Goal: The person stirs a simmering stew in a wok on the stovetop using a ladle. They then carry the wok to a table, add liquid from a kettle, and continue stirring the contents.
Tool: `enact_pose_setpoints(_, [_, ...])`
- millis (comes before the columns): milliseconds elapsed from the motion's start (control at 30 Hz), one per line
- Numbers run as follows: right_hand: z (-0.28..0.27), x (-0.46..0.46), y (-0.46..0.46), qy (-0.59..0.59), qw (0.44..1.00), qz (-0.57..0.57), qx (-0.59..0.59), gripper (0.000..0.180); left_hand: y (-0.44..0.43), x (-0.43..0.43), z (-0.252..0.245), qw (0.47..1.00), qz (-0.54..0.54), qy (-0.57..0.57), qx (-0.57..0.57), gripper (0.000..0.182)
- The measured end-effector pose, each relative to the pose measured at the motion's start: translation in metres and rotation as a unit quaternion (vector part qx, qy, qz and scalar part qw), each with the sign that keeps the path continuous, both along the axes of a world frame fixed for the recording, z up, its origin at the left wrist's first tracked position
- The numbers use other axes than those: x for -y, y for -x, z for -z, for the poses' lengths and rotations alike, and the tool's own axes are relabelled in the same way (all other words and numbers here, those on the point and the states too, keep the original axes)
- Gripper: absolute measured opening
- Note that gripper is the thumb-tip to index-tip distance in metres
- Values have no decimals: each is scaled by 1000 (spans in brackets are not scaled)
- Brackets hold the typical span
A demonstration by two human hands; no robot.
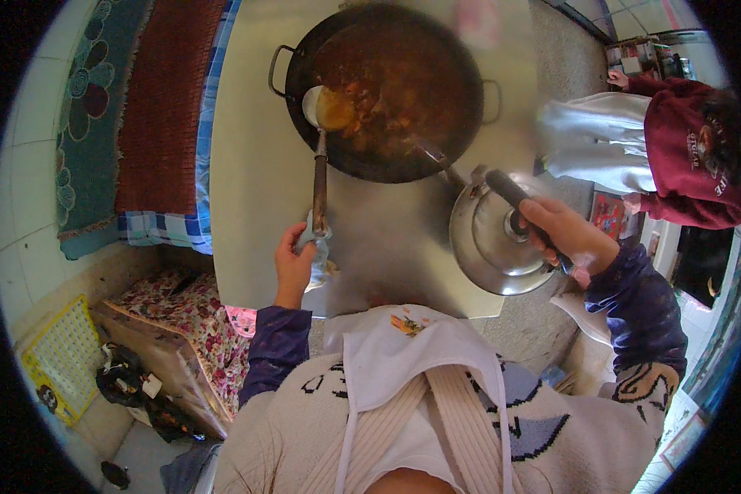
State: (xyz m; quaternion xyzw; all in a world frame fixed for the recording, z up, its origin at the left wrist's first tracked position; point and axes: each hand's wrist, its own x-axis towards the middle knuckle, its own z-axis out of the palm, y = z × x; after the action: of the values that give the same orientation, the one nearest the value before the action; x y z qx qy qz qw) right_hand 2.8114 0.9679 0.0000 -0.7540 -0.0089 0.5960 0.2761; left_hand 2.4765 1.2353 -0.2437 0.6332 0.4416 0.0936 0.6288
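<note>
A large dark wok (296, 142) with two loop handles holds a reddish-brown stew (395, 80), hazy with steam. In it lies a metal ladle (321, 179), with yellowish liquid in its bowl and its long handle towards me. My left hand (293, 262) is beside the handle's end, fingers around a pale, crumpled cloth or plastic piece (321, 250). On the right, my right hand (565, 231) grips the black handle of a round, shiny metal lid (478, 247). A second metal utensil (432, 153) slants out of the wok towards the lid, which hides its far end.
The wok stands on a pale tabletop (250, 185). A person (679, 148) in a maroon top and light trousers is at the right. Left are a brown mat (167, 105) and a flowered cover (167, 309). A blurred pink-white thing (478, 21) lies beyond the wok.
</note>
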Motion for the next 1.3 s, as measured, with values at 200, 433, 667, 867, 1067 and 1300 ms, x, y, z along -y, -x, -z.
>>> enact_pose_setpoints(200, [0,3,0,8,1000,18,-2,39,-2,7,-4,997,-21,70,14,40])
enact_pose_setpoints(433, [0,11,2,-4,1000,8,5,38,5,23,-4,1000,-7,24,19,37])
enact_pose_setpoints(667, [-16,27,16,-24,997,69,4,42,30,58,-15,998,24,-49,11,37])
enact_pose_setpoints(867, [-49,65,37,-133,988,59,50,43,29,99,-2,984,56,-170,-27,44])
enact_pose_setpoints(1067, [-64,107,87,-265,956,84,98,25,18,153,40,843,286,-432,-146,55])
enact_pose_setpoints(1300, [-61,111,138,-471,882,27,14,58,86,210,22,857,136,-473,-151,60])
